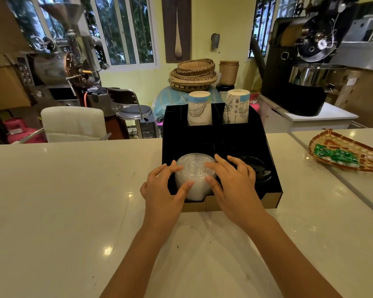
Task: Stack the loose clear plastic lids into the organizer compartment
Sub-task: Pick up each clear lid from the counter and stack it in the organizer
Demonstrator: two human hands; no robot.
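A tall stack of clear plastic lids (195, 168) stands in the front left compartment of the black organizer (271, 168) on the white counter. My left hand (163, 190) wraps the stack's left side, thumb on its front. My right hand (230, 183) presses the stack's right side, fingers spread over its top edge and over the divider. Both hands touch the stack. The lower part of the stack is hidden by the compartment's front wall.
Black lids (256, 168) lie in the front right compartment. Two stacks of paper cups (199, 108) (237, 106) stand upside down in the rear compartments. A woven tray with green packets (342, 153) rests at the counter's right. Chairs and roasting machines stand behind.
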